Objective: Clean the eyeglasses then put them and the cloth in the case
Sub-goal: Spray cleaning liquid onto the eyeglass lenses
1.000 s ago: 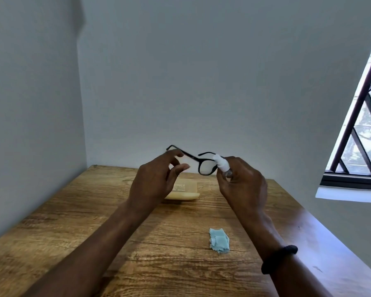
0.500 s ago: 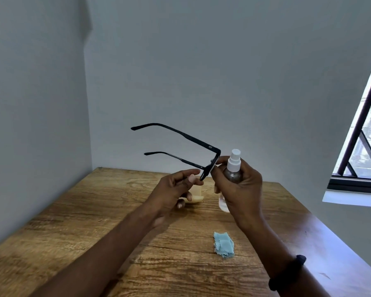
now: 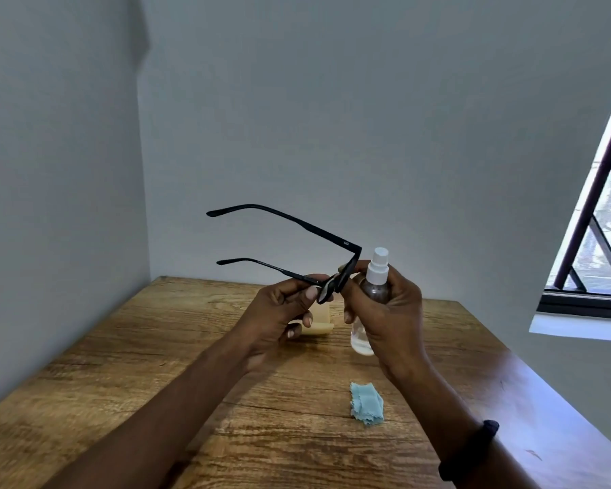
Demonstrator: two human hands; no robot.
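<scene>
Early in the cleaning stage, by the look of it. Left hand (image 3: pixel 279 312) holds the eyeglasses (image 3: pixel 297 248) up above the table (image 3: pixel 120 365), thumb and fingers pinched on the frame at the lower front corner, both arms of the glasses unfolded and pointing left toward the wall. Right hand (image 3: pixel 385 305) is wrapped around a small spray bottle (image 3: pixel 376 277), white nozzle sticking up just beside the front of the glasses, a fingertip touching the frame edge. Judged step: wetting the lenses with spray. Not yet done: wiping, since the blue cloth (image 3: pixel 366 404) lies crumpled and untouched on the table, nearer the camera, well apart from both hands. Also left: folding the glasses, placing them and the cloth in the case. The pale tan thing (image 3: pixel 316 322) on the table behind the left hand is probably the case, but most of it is hidden by the fingers; cannot tell whether it is open or closed. Lenses are seen nearly edge-on, so cannot tell if they are wet, smeared or clean. No mist visible; whether the nozzle is being pressed cannot be made out, as no finger clearly sits on top of it. Lower part of the bottle shows clear below the palm. A dark band (image 3: pixel 470 450) sits on the right wrist.
</scene>
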